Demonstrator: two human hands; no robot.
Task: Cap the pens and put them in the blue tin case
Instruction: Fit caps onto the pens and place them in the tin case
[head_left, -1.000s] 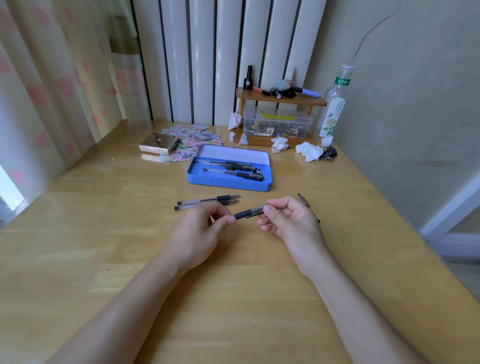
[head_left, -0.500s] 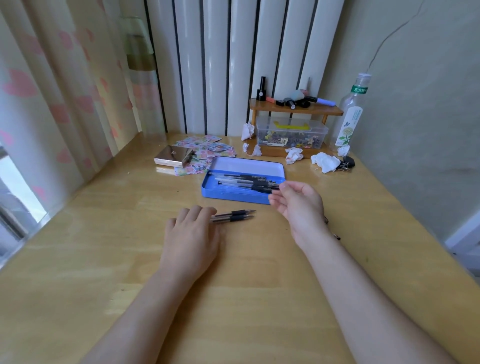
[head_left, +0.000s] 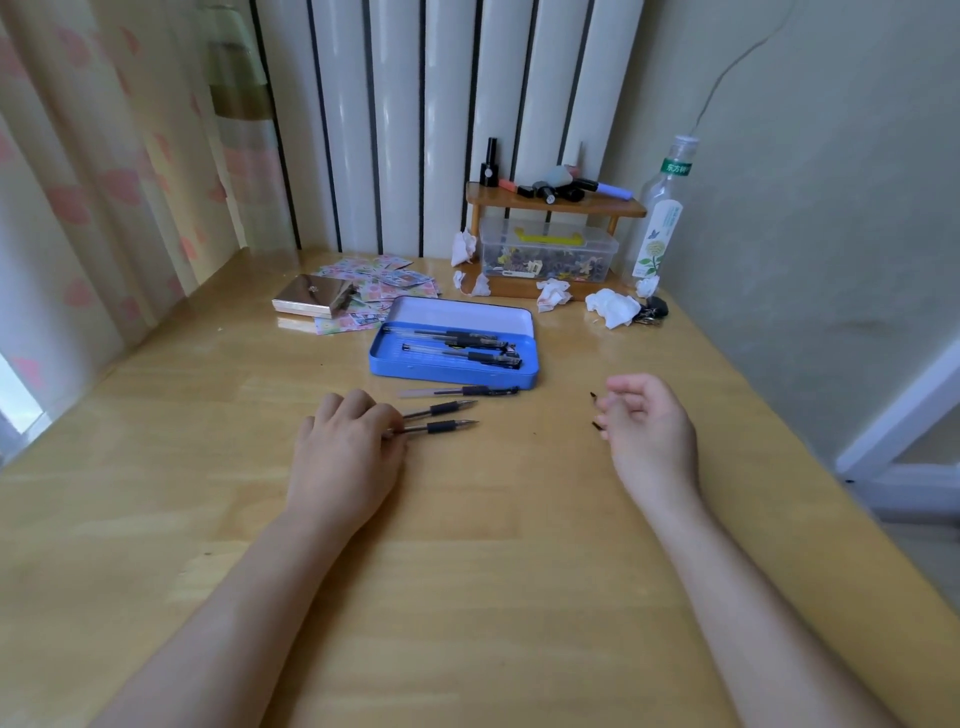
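- Here, in the head view, our left hand (head_left: 345, 457) lies palm down on the wooden table (head_left: 493, 545), its fingertips (head_left: 388, 420) pressed on the rear ends of two uncapped pens (head_left: 441, 419); whether it pinches one yet, we cannot tell.
- Both pens lie side by side, long axes running three to nine o'clock, tips toward three o'clock, so they stretch from our left hand toward the gap between the hands.
- Our right hand (head_left: 652, 434) hovers at three o'clock of those tips, well apart, fingers loosely curled and holding nothing; small dark pieces (head_left: 596, 410) just beside its fingers are likely the caps, though too small to be sure.
- At twelve o'clock sits the open blue tin case (head_left: 449, 370) with several capped pens inside, and one capped pen (head_left: 460, 392) rests on the table just beside its near wall.
- We judge the left hand nearer the pens, the right nearer the caps.
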